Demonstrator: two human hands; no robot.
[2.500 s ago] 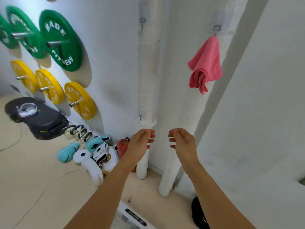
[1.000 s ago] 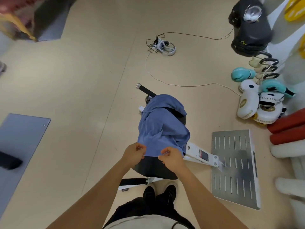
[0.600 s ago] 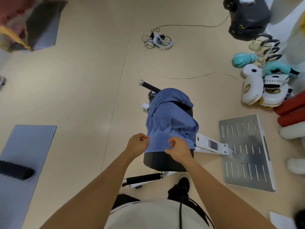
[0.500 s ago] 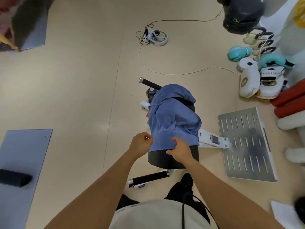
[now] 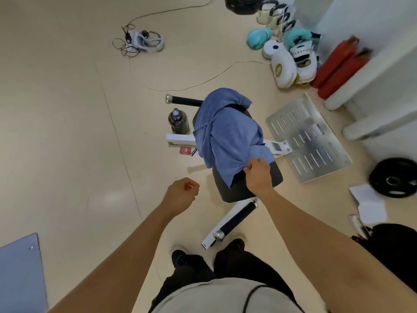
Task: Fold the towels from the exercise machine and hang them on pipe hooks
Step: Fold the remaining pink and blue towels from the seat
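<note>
- Draped over the black padded seat of the exercise machine, a blue towel hangs in loose folds and hides most of the pad beneath it.
- At the towel's near edge the right hand has its grip pinched on a bunched bit of cloth; its fingertips are buried in the fold.
- Left of the seat the left hand hovers above the floor, clear of the towel, fingers curled into a clenched fist around nothing.
- Behind the towel a dark water bottle stands on the floor, beside a black handle whose far end the cloth covers.
- Boxing gloves lie by the wall, blurred; a weight plate sits at the right edge.
</note>
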